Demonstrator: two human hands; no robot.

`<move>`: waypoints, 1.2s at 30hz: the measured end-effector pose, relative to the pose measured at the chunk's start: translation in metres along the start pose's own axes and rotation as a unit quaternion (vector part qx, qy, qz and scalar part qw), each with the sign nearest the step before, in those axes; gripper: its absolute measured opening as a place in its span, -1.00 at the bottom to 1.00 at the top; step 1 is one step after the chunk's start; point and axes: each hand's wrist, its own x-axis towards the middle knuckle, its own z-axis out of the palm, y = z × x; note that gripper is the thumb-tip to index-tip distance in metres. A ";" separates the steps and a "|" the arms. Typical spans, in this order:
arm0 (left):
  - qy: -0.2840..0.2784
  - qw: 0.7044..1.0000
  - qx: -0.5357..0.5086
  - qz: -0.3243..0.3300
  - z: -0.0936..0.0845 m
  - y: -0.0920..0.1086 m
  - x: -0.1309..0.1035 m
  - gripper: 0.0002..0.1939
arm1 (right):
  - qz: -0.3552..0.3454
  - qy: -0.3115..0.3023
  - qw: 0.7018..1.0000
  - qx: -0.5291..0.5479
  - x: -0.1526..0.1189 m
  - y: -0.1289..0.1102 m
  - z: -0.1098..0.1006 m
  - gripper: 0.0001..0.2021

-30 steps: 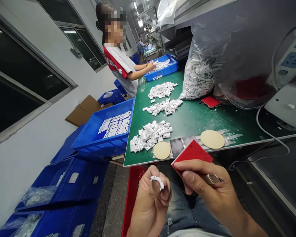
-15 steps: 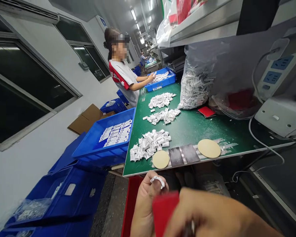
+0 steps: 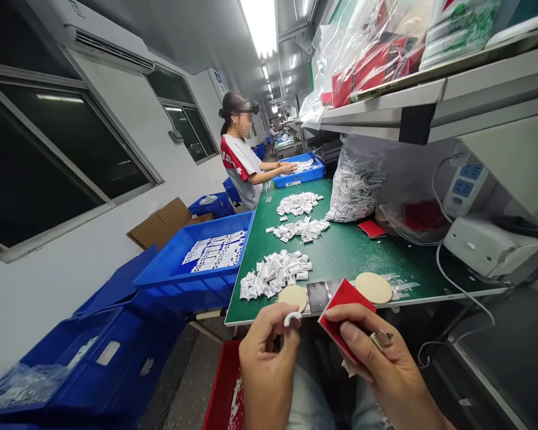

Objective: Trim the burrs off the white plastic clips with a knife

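My left hand [image 3: 268, 358] pinches a small white curved plastic part [image 3: 292, 319] between thumb and fingertips, just in front of the table edge. In my right hand [image 3: 381, 358] is a red square sanding pad [image 3: 346, 300], gripped between thumb and fingers and tilted. A gap separates the pad from the plastic part. Behind my hands, a cream round disc [image 3: 293, 297], a dark grey square [image 3: 317, 297] and a second cream disc [image 3: 373, 288] lie along the edge of the green table [image 3: 296, 254]. The nearest pile of white parts [image 3: 275, 272] sits left of them.
Two more white piles [image 3: 299, 203] lie farther back, beside a clear bag of parts [image 3: 356, 185]. A co-worker [image 3: 242, 158] reaches into a blue tray [image 3: 300, 174]. Blue bins [image 3: 161, 283] stand left; a red bin [image 3: 219, 382] is below. A cable [image 3: 479, 298] hangs at right.
My right hand and the red sanding pad have moved away from the plastic part, up and to the right. The left hand still holds the part. The view has tilted upward.
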 end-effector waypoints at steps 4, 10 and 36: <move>0.020 1.000 0.003 0.007 -0.002 0.012 -0.016 -0.92 | -0.031 -0.171 0.985 -0.009 -0.008 -0.003 0.002 -0.79; 0.072 0.994 0.044 0.071 -0.008 0.027 -0.035 -0.95 | -0.173 -0.018 0.962 -0.210 -0.004 -0.020 0.011 -0.69; 0.139 0.981 -0.065 0.119 -0.017 0.049 -0.032 -0.83 | -0.219 0.012 0.915 -0.338 -0.028 -0.003 0.032 -0.77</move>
